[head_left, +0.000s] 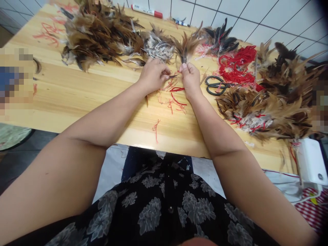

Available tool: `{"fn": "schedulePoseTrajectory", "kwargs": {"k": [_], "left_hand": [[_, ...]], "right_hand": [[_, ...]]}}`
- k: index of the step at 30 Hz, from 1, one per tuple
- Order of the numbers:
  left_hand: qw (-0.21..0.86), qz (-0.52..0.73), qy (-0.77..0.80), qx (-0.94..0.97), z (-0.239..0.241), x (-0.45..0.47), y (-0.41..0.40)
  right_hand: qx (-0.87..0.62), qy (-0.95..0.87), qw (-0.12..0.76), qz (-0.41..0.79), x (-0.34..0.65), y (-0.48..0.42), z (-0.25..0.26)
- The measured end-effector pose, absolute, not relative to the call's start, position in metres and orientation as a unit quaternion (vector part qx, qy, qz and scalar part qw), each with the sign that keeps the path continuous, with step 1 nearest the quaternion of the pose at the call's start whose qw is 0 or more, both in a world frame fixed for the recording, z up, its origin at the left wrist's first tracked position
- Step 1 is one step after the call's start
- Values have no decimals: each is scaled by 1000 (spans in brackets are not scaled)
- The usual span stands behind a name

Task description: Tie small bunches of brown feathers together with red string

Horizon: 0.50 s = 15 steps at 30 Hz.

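Observation:
A small bunch of brown feathers (188, 48) stands upright in my right hand (191, 78), which is closed round its base. To its left, my left hand (154, 76) is pinched on a thin dark pointed piece (173, 77), too small to identify. Between and below the hands lie a red cord (177, 89) and thin red threads (174, 105). Black-handled scissors (215, 85) rest right of my right hand, their blades largely hidden. Just beyond my left hand is a pile of bundles with pale quill ends (159, 48).
Brown feathers are heaped at the back left (99, 34); tied feather bundles (258, 116) lie at the right. A tangle of red cord (238, 65) sits behind the scissors. Markers (147, 11) lie along the tiled wall. A white box (311, 160) stands at the table's right corner.

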<state>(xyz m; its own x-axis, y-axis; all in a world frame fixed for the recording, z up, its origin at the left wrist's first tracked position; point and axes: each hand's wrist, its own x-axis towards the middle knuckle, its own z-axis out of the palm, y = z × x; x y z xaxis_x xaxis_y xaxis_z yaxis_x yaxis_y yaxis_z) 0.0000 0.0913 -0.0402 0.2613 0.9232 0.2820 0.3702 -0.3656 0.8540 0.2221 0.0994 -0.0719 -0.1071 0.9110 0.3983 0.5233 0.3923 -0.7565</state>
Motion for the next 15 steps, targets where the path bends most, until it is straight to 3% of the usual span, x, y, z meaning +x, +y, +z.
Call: {"fn": "schedulePoseTrajectory", "kwargs": {"k": [5, 15], "left_hand": [[356, 413, 430, 720, -42, 1, 94], [228, 392, 434, 779, -18, -25, 81]], "right_hand": [[-528, -689, 452, 204, 217, 87, -69], [-524, -693, 453, 199, 219, 79, -66]]}}
